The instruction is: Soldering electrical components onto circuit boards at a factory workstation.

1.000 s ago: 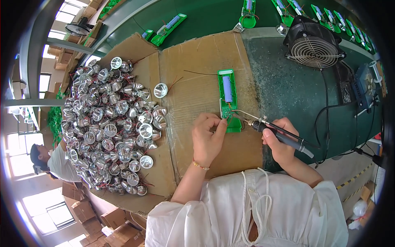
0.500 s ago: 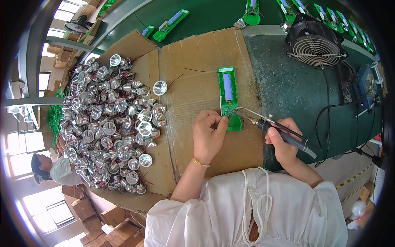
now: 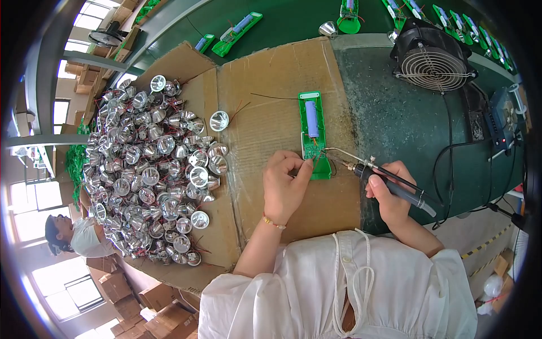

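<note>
A green plastic housing lies lengthwise on the cardboard in front of me. It carries a lavender cylindrical battery and a small green circuit board. Beside the board, my left hand has its thumb and index finger pinched together on a thin wire, mostly hidden by the fingertips. My right hand grips a soldering iron with a thin metal feed tube fixed along it. Both the iron's tip and the tube's end reach the board next to my left fingertips.
Left of my hands lies a large heap of silver reflector cups with red wires. One loose cup sits apart. A black fan stands at back right, near a blue soldering station. More green housings line the far side. A person is at left.
The soldering iron and my right hand have shifted very slightly right. Housings along the far side have moved a little to the right. The person at left has turned their head.
</note>
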Tool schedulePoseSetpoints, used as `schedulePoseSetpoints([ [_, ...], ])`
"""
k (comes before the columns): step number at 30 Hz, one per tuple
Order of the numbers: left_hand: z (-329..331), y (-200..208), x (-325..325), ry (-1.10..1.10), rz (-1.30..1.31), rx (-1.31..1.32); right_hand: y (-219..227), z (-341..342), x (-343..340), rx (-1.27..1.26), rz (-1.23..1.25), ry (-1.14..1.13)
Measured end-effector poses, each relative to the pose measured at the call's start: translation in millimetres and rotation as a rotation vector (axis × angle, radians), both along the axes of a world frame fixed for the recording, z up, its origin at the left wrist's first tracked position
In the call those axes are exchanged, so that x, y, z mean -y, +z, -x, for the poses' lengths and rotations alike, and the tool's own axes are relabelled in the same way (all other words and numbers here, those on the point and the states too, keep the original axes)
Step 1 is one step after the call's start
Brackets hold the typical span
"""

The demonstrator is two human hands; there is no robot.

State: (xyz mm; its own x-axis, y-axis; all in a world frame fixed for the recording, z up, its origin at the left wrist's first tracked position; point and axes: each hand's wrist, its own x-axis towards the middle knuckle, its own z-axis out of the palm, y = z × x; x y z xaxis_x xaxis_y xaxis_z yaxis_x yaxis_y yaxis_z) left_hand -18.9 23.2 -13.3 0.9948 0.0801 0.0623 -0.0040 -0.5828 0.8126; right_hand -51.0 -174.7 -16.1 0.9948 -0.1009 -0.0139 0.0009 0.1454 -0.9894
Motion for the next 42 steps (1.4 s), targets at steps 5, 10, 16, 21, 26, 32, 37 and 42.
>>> schedulePoseSetpoints([
  [5,1,2,-3,0.0,0.049,-0.042,1,0,-1,0.012,0.001,0.015],
  [10,0,0,3,0.068,0.051,-0.051,-2,-4,-6,-0.007,-0.007,0.026],
  [16,-1,-5,1,0.071,0.03,-0.009,-4,-8,-12,-0.053,-0.035,0.042],
  [21,-2,-3,2,0.079,0.024,-0.011,-6,-10,-10,-0.01,0.032,0.077],
  [26,-2,-4,1,0.079,0.023,-0.018,-1,-8,-12,-0.056,0.001,0.051],
  [32,-3,-6,0,0.078,0.038,-0.005,2,-3,-7,0.032,0.027,-0.017],
  [37,-2,-5,0,0.089,0.027,-0.013,1,-2,-3,0.012,0.044,-0.003],
  [42,-2,21,-1,0.126,0.057,-0.207,-5,-3,11,-0.002,0.001,-0.087],
])
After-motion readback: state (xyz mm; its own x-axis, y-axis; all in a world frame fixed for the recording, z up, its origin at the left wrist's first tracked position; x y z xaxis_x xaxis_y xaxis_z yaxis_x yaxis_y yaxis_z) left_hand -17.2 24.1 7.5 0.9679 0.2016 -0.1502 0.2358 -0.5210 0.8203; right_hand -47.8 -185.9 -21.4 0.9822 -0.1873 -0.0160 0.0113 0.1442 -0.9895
